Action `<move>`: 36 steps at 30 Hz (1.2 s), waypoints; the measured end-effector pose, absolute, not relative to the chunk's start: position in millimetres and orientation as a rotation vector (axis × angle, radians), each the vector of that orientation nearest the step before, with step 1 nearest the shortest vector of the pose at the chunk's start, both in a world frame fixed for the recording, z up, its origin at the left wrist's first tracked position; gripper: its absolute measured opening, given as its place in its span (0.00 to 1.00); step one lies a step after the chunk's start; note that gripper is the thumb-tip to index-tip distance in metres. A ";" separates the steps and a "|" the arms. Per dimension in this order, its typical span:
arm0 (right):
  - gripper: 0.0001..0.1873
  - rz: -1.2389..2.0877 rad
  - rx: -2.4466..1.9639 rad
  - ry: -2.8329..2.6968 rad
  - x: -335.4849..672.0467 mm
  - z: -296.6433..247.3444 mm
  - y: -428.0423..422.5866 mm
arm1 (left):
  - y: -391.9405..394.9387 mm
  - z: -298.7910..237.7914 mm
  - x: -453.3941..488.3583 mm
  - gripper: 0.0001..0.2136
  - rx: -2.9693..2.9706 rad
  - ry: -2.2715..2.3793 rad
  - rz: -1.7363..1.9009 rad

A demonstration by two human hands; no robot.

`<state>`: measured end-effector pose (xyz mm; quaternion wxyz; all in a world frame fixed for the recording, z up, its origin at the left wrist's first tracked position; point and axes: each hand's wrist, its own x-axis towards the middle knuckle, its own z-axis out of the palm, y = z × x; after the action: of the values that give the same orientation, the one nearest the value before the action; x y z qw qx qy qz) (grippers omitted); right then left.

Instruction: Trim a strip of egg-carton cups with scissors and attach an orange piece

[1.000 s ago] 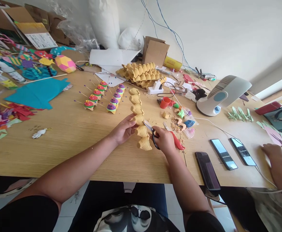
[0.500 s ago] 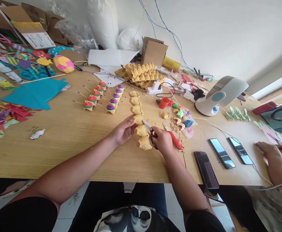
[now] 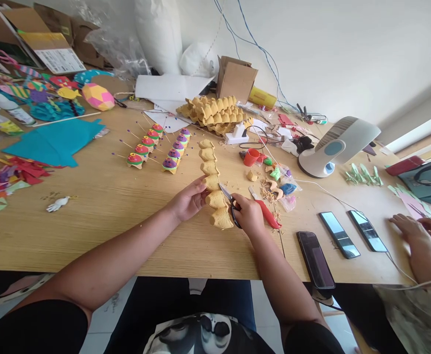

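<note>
A long strip of yellow egg-carton cups (image 3: 211,169) lies on the wooden table (image 3: 105,211), running away from me. My left hand (image 3: 189,198) is closed on its middle from the left side. My right hand (image 3: 249,214) grips black-handled scissors (image 3: 229,202), whose blades point into the strip between two cups near its close end.
Two rows of painted cup figures with pins (image 3: 159,146) stand behind the strip, and a pile of cut cartons (image 3: 212,112) lies further back. A red-handled tool (image 3: 268,215), three phones (image 3: 316,259), a white fan (image 3: 339,145) and coloured paper scraps (image 3: 5,179) surround them. Another person's hands (image 3: 418,231) rest at the right.
The far end of the strip has shifted slightly right. My hands and the scissors stay nearly where they were. The other person's hands have moved a little on the right.
</note>
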<state>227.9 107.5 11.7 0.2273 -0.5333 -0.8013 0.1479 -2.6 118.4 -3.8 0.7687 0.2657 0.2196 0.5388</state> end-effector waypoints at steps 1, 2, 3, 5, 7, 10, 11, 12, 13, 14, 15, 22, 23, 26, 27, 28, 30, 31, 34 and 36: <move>0.15 0.421 -1.467 -2.199 227.5 11.5 107.8 | 118.6 -3.7 -2.9 0.19 0.578 0.476 1.172; 0.15 0.429 -1.467 -2.191 227.1 11.5 108.2 | 118.8 -3.9 -3.2 0.19 0.582 0.473 1.175; 0.15 0.430 -1.467 -2.185 226.8 11.8 108.5 | 119.2 -4.2 -3.5 0.19 0.587 0.471 1.178; 0.16 0.415 -1.469 -2.185 226.5 13.3 108.9 | 120.0 -5.5 -4.0 0.20 0.594 0.474 1.180; 0.16 0.386 -1.466 -2.199 226.8 15.5 108.8 | 120.7 -7.2 -4.2 0.23 0.598 0.490 1.164; 0.16 0.338 -1.454 -2.227 227.9 18.9 107.9 | 120.8 -9.0 -3.9 0.26 0.602 0.499 1.135; 0.15 0.326 -1.451 -2.238 228.3 19.8 107.6 | 120.6 -9.2 -3.8 0.26 0.604 0.501 1.129; 0.15 0.318 -1.449 -2.250 228.7 20.6 107.4 | 120.3 -9.2 -3.8 0.26 0.603 0.504 1.125; 0.14 0.314 -1.448 -2.262 229.1 21.2 107.2 | 120.0 -8.9 -3.8 0.26 0.600 0.511 1.124; 0.14 0.314 -1.446 -2.273 229.6 21.9 107.2 | 119.6 -8.4 -3.8 0.27 0.597 0.520 1.124; 0.13 0.317 -1.444 -2.283 230.1 22.6 107.1 | 119.4 -7.7 -4.0 0.27 0.596 0.529 1.126; 0.13 0.335 -1.438 -2.293 232.8 27.2 107.9 | 120.8 -3.3 -6.4 0.29 0.627 0.502 1.235; 0.13 0.340 -1.435 -2.292 232.9 27.2 108.1 | 121.1 -2.9 -6.7 0.29 0.631 0.505 1.244; 0.14 0.345 -1.436 -2.280 233.3 25.9 108.9 | 120.9 -1.6 -6.4 0.27 0.640 0.516 1.256; 0.14 0.342 -1.442 -2.275 233.4 25.3 109.2 | 120.6 -1.1 -6.1 0.27 0.642 0.518 1.256; 0.14 0.338 -1.451 -2.270 233.6 24.6 109.4 | 120.2 -0.6 -5.9 0.27 0.644 0.521 1.252; 0.14 0.333 -1.468 -2.268 234.0 23.5 109.7 | 119.8 0.1 -5.7 0.28 0.641 0.526 1.237; 0.14 0.329 -1.476 -2.270 234.3 23.2 109.8 | 119.7 0.2 -5.8 0.28 0.640 0.527 1.231; 0.14 0.309 -1.490 -2.279 235.0 23.2 109.8 | 120.2 -0.4 -6.6 0.29 0.637 0.520 1.216; 0.14 0.290 -1.492 -2.286 235.3 23.5 109.8 | 120.4 -0.8 -7.0 0.29 0.629 0.519 1.213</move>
<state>235.3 109.8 23.5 0.1970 -0.5329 -0.8164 0.1035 -7.0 120.4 -0.8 0.7446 0.2875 0.2370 0.5538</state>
